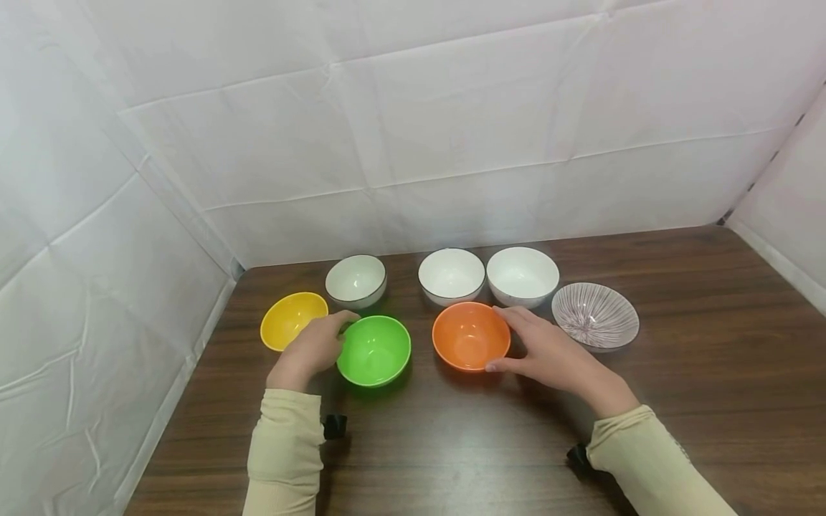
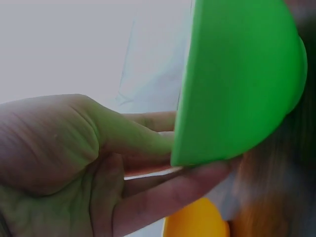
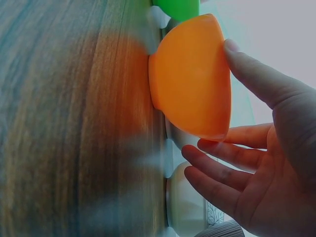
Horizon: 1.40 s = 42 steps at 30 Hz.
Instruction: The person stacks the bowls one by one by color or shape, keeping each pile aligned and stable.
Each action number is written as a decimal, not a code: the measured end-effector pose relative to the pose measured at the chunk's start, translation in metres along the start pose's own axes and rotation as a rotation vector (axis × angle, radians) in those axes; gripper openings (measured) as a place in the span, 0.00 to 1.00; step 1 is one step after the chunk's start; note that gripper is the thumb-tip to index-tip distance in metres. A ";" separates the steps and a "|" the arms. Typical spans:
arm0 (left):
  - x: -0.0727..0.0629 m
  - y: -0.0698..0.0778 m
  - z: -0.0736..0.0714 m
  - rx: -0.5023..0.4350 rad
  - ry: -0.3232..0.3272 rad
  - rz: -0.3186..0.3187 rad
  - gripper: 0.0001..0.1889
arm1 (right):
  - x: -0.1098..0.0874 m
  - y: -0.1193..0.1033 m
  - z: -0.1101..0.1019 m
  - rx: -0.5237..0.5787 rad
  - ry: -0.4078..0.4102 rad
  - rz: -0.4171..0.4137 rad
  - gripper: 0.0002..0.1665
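Note:
My left hand [image 1: 312,349] pinches the left rim of a green bowl [image 1: 374,351]. In the left wrist view the thumb lies over the rim of the green bowl [image 2: 237,84] and the fingers reach beneath its side. An orange bowl [image 1: 471,337] stands upright on the table to the right. Around its right side my right hand [image 1: 548,351] is spread, thumb at the near rim and index finger at the far rim. The right wrist view shows the thumb tip right at the rim of the orange bowl [image 3: 195,79], with the other fingers loosely extended beside it.
A yellow bowl [image 1: 293,320] sits just left of my left hand. Behind stand a pale grey-green bowl [image 1: 356,279] and two white bowls [image 1: 452,274], [image 1: 523,276]. A striped bowl [image 1: 595,315] is at the right. White sheeting [image 1: 452,129] encloses the brown wooden table [image 1: 452,459].

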<state>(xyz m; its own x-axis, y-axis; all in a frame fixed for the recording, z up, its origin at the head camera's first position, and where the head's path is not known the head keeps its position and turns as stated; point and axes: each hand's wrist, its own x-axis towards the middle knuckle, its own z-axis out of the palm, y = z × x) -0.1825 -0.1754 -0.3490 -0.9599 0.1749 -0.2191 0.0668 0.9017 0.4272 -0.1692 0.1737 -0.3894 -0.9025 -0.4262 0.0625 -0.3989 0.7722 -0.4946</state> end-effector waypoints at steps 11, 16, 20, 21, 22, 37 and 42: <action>0.001 -0.001 -0.001 -0.045 0.040 0.044 0.18 | 0.000 0.001 0.001 0.002 0.011 -0.015 0.54; 0.000 -0.002 -0.002 -0.048 0.047 0.053 0.18 | 0.000 0.001 0.002 0.002 0.004 -0.008 0.55; -0.001 -0.001 -0.003 -0.055 0.066 0.071 0.17 | 0.000 0.002 0.002 0.004 0.002 -0.007 0.55; -0.001 -0.001 -0.003 -0.056 0.070 0.076 0.17 | 0.000 0.002 0.002 0.005 0.003 -0.009 0.55; -0.001 0.000 -0.003 -0.056 0.074 0.079 0.17 | 0.000 0.002 0.002 0.006 0.003 -0.010 0.54; 0.000 0.007 -0.002 -0.059 0.153 0.105 0.19 | 0.000 0.002 0.002 0.013 0.010 -0.022 0.54; 0.001 0.009 -0.002 -0.097 0.190 0.099 0.20 | 0.000 0.002 0.001 0.008 0.010 -0.022 0.53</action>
<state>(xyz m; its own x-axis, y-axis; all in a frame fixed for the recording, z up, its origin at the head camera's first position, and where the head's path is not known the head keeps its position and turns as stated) -0.1835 -0.1673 -0.3437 -0.9845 0.1752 -0.0068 0.1458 0.8398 0.5229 -0.1693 0.1744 -0.3914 -0.8949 -0.4386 0.0819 -0.4176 0.7587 -0.5001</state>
